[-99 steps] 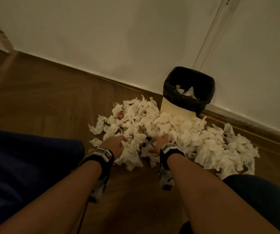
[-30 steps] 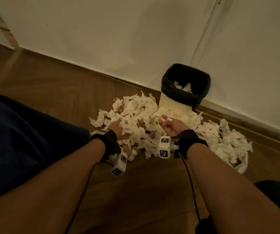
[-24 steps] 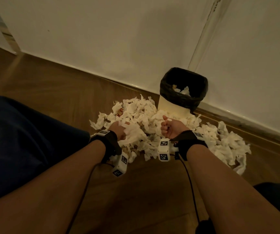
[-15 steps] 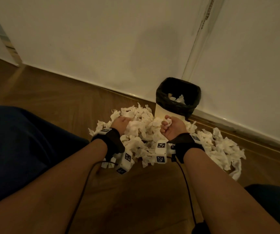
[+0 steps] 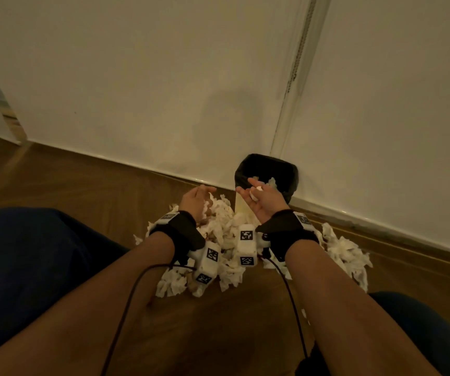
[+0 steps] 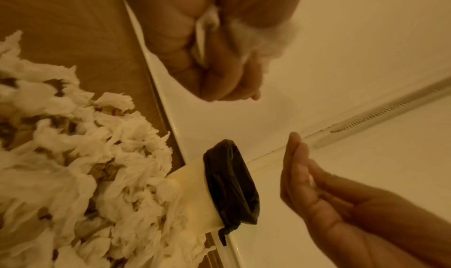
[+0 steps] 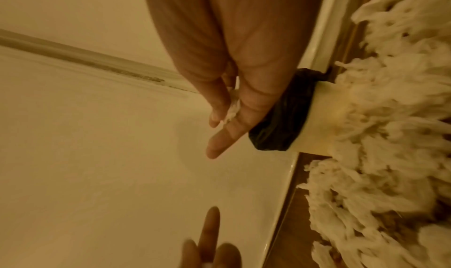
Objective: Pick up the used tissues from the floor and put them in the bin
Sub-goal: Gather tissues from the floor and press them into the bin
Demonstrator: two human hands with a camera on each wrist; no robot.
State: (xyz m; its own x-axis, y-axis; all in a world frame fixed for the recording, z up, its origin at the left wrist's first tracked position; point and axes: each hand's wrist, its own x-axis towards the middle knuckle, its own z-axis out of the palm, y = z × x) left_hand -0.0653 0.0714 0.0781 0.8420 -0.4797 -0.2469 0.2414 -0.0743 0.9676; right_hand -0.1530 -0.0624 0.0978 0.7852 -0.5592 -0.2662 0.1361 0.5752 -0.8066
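A big heap of crumpled white tissues (image 5: 226, 232) lies on the wooden floor in front of the bin (image 5: 291, 169), a pale bin with a black liner and a few tissues inside. My left hand (image 5: 203, 194) is raised above the heap, just left of the bin. In the left wrist view its bunched fingers (image 6: 219, 75) grip a held tissue (image 6: 268, 38). My right hand (image 5: 256, 195) hovers over the bin's front rim, fingers (image 7: 253, 79) stretched out. A small tissue scrap (image 7: 231, 106) lies loosely between its thumb and fingers.
A white wall and skirting board (image 5: 381, 226) run right behind the bin. My dark-clothed knees (image 5: 28, 267) flank the heap on both sides. Wrist-camera cables (image 5: 291, 294) hang under my forearms. Bare wooden floor (image 5: 69, 180) stretches away to the left.
Both hands rose from the heap toward the bin, each closed on tissue. The right fist has since opened over the bin rim. The left hand still grips its tissue.
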